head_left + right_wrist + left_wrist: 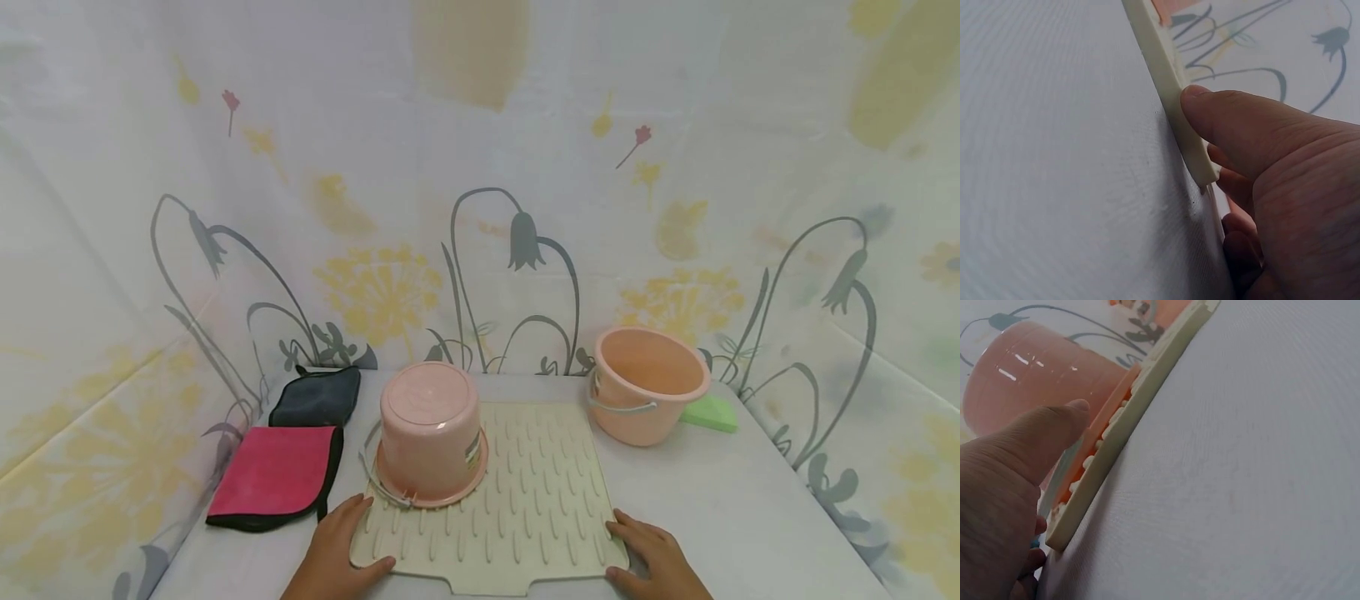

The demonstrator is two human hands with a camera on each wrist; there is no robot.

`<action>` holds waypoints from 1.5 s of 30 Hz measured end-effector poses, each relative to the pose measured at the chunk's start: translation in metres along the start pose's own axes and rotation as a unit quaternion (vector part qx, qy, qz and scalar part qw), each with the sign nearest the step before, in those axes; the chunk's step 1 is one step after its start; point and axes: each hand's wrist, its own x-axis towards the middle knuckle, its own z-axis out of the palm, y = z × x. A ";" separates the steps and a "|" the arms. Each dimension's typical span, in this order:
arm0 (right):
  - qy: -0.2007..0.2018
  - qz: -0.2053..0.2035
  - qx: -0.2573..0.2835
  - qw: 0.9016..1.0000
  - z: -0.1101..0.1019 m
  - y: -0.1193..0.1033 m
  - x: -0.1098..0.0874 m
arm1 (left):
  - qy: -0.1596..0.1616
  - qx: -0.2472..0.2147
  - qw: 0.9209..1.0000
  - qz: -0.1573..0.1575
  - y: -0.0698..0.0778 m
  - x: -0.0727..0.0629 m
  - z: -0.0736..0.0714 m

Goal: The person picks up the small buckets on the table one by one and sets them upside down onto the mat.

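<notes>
A cream draining board [536, 500] with raised ridges lies on the white table. My left hand [337, 554] holds its near left corner, the thumb at the front edge and the fingers along the left edge. At the near right corner my right hand [652, 554] grips in the same way; in the right wrist view its thumb [1229, 119] is at the board's edge [1175, 106]. An upside-down pink bucket [429, 425] stands on the board's left part, its handle [367, 467] down at the left. The left wrist view shows the thumb [1054, 428] in front of that bucket.
Right of the board, an upright peach bucket [645, 392] stands near the back, partly in front of a green block [712, 412]. To the left lie a pink square item with black trim [273, 473] and a dark pouch-like item [315, 397]. Flower-patterned curtains [480, 125] enclose the table.
</notes>
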 end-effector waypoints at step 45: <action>0.038 0.027 -0.076 0.996 -0.052 -0.036 0.033 | -0.041 0.053 0.998 -0.010 -0.002 0.003 0.000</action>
